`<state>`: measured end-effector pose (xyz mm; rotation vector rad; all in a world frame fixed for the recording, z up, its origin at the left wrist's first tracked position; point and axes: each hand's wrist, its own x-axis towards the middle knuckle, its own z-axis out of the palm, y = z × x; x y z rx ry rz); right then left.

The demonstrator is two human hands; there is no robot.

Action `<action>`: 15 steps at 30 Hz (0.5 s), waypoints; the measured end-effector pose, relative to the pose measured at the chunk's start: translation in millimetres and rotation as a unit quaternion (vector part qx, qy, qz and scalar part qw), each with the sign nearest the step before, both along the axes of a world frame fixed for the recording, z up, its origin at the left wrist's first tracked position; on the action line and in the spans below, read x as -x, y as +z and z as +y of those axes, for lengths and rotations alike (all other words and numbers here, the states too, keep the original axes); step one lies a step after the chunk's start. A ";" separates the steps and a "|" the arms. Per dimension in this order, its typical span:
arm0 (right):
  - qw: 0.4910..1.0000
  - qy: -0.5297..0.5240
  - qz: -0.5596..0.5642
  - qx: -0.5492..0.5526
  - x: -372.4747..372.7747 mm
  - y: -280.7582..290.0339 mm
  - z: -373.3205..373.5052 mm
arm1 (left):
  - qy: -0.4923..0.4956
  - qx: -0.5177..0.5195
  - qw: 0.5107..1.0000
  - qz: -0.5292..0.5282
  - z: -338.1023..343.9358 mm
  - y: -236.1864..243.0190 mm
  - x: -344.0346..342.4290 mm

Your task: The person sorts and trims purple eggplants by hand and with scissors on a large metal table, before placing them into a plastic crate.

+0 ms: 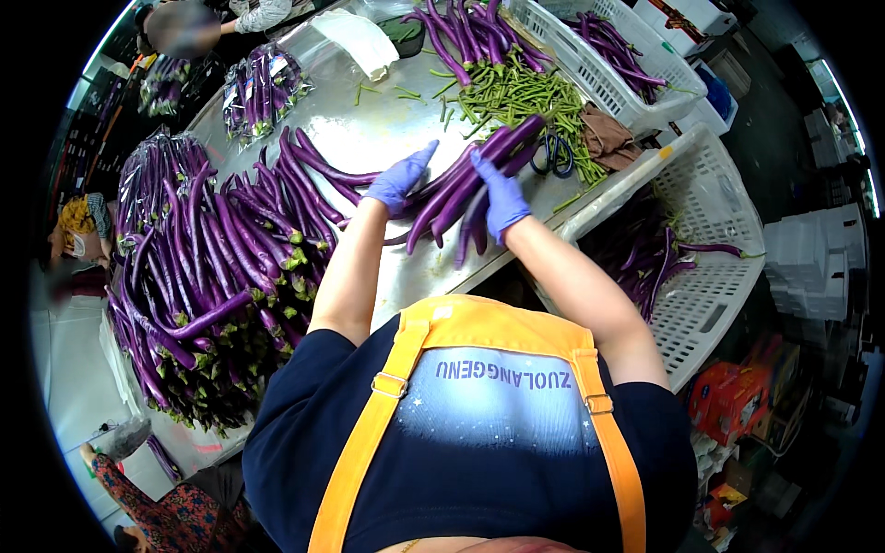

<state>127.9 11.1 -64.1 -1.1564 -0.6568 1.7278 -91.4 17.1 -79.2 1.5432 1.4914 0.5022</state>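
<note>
Both gloved hands on bundle of long purple eggplants (466,189) on tabletop (369,138): left hand (399,179) flat, open; right hand (502,195) grip wrapped around bundle

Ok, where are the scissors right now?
In the head view the scissors lie on the metal table, right of the eggplant bundle under the gloved hands, beside the pile of cut green stems and a brown cloth.

It was a produce packing workshop: a steel table (369,138) was heaped with long purple eggplants (221,267), bagged bundles (263,90) lay ready, and white plastic crates (710,276) stood alongside.
</note>
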 end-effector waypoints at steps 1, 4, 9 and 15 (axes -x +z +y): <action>0.995 0.013 -0.067 0.072 9.5 -15.0 -6.6 | -0.006 -0.008 1.000 0.000 -6.4 9.6 5.5; 0.952 0.171 -0.203 0.151 6.1 -45.9 -14.7 | -0.014 -0.023 0.998 0.059 -25.2 18.7 1.8; 0.956 0.130 -0.147 0.217 -4.2 -41.4 -12.6 | -0.023 -0.159 0.965 0.208 -57.7 46.5 -48.4; 0.949 0.278 -0.137 -0.060 -1.1 -44.0 2.2 | -0.023 -0.168 0.898 0.407 -49.2 -2.5 -74.5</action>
